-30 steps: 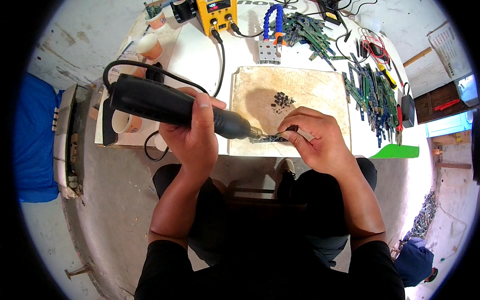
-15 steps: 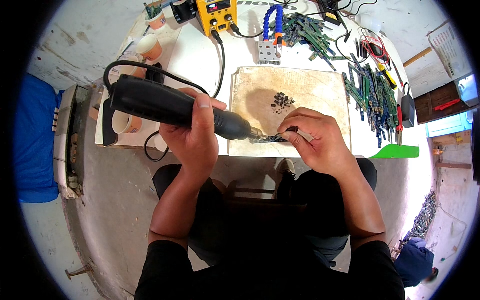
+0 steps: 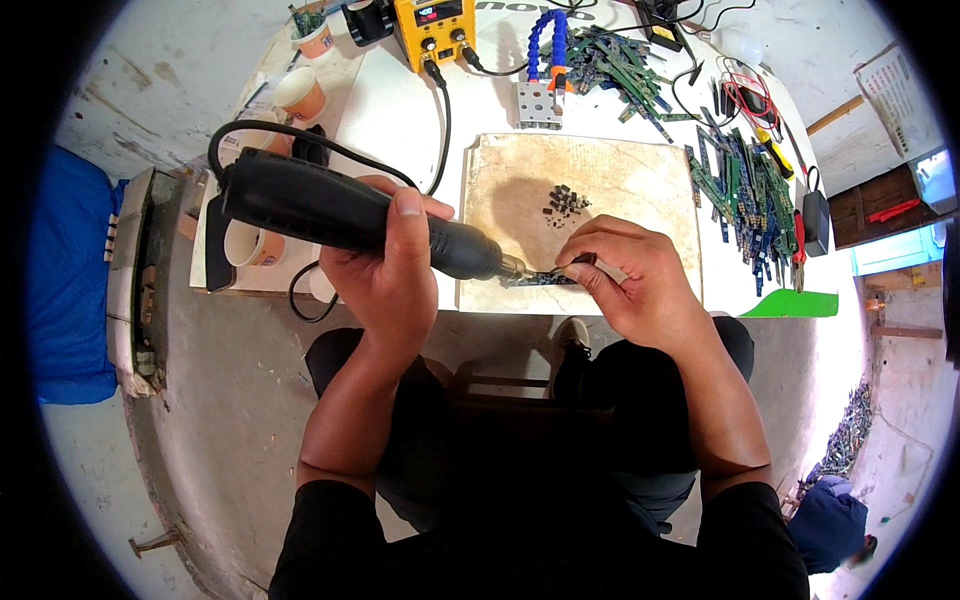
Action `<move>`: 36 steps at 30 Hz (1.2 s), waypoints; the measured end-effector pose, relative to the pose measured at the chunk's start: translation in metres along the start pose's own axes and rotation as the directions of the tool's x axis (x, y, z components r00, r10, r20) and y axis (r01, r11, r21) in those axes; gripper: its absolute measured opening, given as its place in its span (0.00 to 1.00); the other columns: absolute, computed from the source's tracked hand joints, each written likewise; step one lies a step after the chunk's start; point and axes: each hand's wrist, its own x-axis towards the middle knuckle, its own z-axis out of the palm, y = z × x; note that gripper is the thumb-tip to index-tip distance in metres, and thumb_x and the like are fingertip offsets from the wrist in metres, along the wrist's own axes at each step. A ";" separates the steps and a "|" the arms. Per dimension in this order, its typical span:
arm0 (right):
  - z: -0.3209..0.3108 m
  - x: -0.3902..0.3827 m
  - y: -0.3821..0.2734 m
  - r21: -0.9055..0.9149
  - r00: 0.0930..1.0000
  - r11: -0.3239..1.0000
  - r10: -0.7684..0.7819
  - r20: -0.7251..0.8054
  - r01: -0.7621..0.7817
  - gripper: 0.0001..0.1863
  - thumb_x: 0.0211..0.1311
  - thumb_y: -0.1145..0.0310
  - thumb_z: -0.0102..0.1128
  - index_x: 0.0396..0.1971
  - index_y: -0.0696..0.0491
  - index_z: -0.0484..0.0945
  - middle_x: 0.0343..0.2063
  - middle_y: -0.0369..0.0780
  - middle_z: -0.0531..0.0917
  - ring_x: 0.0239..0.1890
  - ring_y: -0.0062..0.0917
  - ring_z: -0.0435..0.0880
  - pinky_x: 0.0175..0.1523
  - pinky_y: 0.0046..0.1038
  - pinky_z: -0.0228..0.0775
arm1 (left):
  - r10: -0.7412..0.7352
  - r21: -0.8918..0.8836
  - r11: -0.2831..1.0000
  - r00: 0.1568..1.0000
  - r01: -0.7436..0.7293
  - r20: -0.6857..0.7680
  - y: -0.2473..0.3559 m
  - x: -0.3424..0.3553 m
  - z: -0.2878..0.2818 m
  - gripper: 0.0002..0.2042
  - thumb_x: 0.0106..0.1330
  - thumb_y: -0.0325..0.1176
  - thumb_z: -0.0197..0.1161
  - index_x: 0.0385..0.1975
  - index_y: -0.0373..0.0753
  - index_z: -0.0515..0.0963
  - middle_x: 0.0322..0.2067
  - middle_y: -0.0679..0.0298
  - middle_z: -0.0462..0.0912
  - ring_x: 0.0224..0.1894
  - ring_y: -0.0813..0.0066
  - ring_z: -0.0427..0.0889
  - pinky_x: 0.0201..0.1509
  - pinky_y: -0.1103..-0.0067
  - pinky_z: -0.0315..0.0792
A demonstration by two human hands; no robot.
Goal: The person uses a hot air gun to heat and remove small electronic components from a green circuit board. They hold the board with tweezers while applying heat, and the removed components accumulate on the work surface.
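My left hand (image 3: 385, 255) is wrapped round the black handle of a hot-air gun (image 3: 310, 205), its metal nozzle pointing right and down. Just off the nozzle lies a narrow dark circuit board strip (image 3: 545, 279) on a stained, light-brown square board (image 3: 625, 180), close to its front edge. My right hand (image 3: 635, 280) pinches thin dark tweezers (image 3: 578, 261), their tips over the strip beside the nozzle; the fingers partly hide them. Beyond the hands, a small heap of black chips (image 3: 566, 201) lies on the same board.
A yellow hot-air station (image 3: 435, 35) stands at the back, its cable (image 3: 445, 140) looping to the gun. Piles of green circuit strips (image 3: 745, 195) lie right and back. Also there are a metal block with a blue hose (image 3: 540, 105), paper cups (image 3: 298, 95) and red-handled pliers (image 3: 799, 235).
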 end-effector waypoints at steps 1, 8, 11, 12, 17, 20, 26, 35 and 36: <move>0.000 0.000 0.000 -0.001 1.000 1.000 0.000 0.002 0.000 0.05 0.57 0.82 0.59 0.34 0.58 0.79 0.30 0.44 0.79 0.31 0.38 0.81 0.36 0.30 0.73 | -0.004 -0.002 1.000 1.000 0.004 -0.007 0.000 0.000 0.000 0.07 0.69 0.34 0.56 0.36 0.36 0.73 0.21 0.60 0.84 0.24 0.82 0.81 0.34 0.88 0.74; 0.000 0.000 -0.001 -0.009 1.000 1.000 0.009 0.003 -0.009 0.06 0.57 0.82 0.59 0.34 0.58 0.79 0.30 0.44 0.79 0.31 0.39 0.81 0.36 0.30 0.73 | -0.019 0.000 1.000 0.999 0.019 -0.027 0.000 -0.001 0.003 0.07 0.69 0.33 0.56 0.35 0.35 0.73 0.21 0.60 0.84 0.24 0.82 0.81 0.32 0.88 0.74; 0.000 0.000 -0.001 -0.008 1.000 1.000 0.008 -0.005 -0.008 0.06 0.57 0.82 0.59 0.34 0.58 0.79 0.29 0.44 0.80 0.31 0.39 0.81 0.36 0.30 0.73 | -0.033 -0.027 0.999 0.999 0.032 -0.021 0.002 -0.001 0.003 0.06 0.68 0.31 0.57 0.34 0.35 0.74 0.22 0.62 0.83 0.25 0.83 0.81 0.34 0.87 0.72; 0.000 0.000 -0.001 -0.008 1.000 1.000 0.005 -0.006 -0.005 0.06 0.57 0.82 0.59 0.34 0.58 0.79 0.29 0.44 0.80 0.31 0.39 0.81 0.36 0.30 0.73 | -0.046 -0.064 0.997 0.999 0.045 -0.017 0.004 -0.002 0.003 0.05 0.68 0.29 0.58 0.33 0.35 0.74 0.23 0.63 0.83 0.27 0.83 0.80 0.36 0.87 0.71; 0.000 0.001 -0.001 -0.004 1.000 1.000 -0.007 -0.012 0.007 0.06 0.57 0.82 0.60 0.34 0.58 0.79 0.30 0.44 0.80 0.31 0.39 0.81 0.36 0.30 0.73 | -0.065 -0.117 0.991 0.998 0.065 0.000 0.004 -0.002 0.001 0.04 0.68 0.27 0.59 0.33 0.35 0.75 0.24 0.63 0.83 0.28 0.82 0.80 0.39 0.85 0.72; 0.000 0.001 -0.002 -0.007 1.000 1.000 0.012 0.000 -0.012 0.06 0.57 0.82 0.60 0.34 0.58 0.79 0.30 0.44 0.80 0.31 0.40 0.81 0.36 0.30 0.73 | -0.046 -0.087 0.995 0.999 0.045 -0.005 0.004 -0.003 0.003 0.05 0.68 0.30 0.58 0.34 0.35 0.74 0.23 0.62 0.83 0.26 0.82 0.81 0.36 0.86 0.73; -0.002 0.001 -0.003 -0.042 0.998 0.998 0.051 0.026 -0.050 0.06 0.56 0.83 0.62 0.34 0.59 0.81 0.32 0.43 0.83 0.35 0.33 0.84 0.41 0.27 0.75 | -0.052 0.000 0.999 0.999 0.052 -0.003 0.003 -0.005 0.007 0.07 0.68 0.33 0.56 0.37 0.36 0.73 0.21 0.62 0.83 0.24 0.82 0.80 0.34 0.87 0.73; -0.001 0.001 -0.002 -0.013 1.000 1.000 0.001 -0.004 -0.001 0.05 0.57 0.81 0.61 0.33 0.58 0.79 0.30 0.44 0.80 0.32 0.40 0.81 0.38 0.31 0.73 | -0.058 0.012 0.998 0.998 0.059 -0.017 0.005 -0.006 0.010 0.08 0.68 0.34 0.56 0.36 0.35 0.73 0.21 0.60 0.83 0.25 0.82 0.80 0.39 0.86 0.72; 0.000 0.001 -0.002 -0.010 1.000 1.000 0.002 -0.006 -0.002 0.05 0.57 0.81 0.61 0.33 0.58 0.79 0.30 0.44 0.80 0.32 0.40 0.81 0.37 0.31 0.73 | -0.051 0.021 0.998 0.999 0.051 -0.012 0.003 -0.005 0.007 0.08 0.68 0.34 0.56 0.36 0.35 0.73 0.21 0.60 0.83 0.25 0.82 0.80 0.38 0.86 0.72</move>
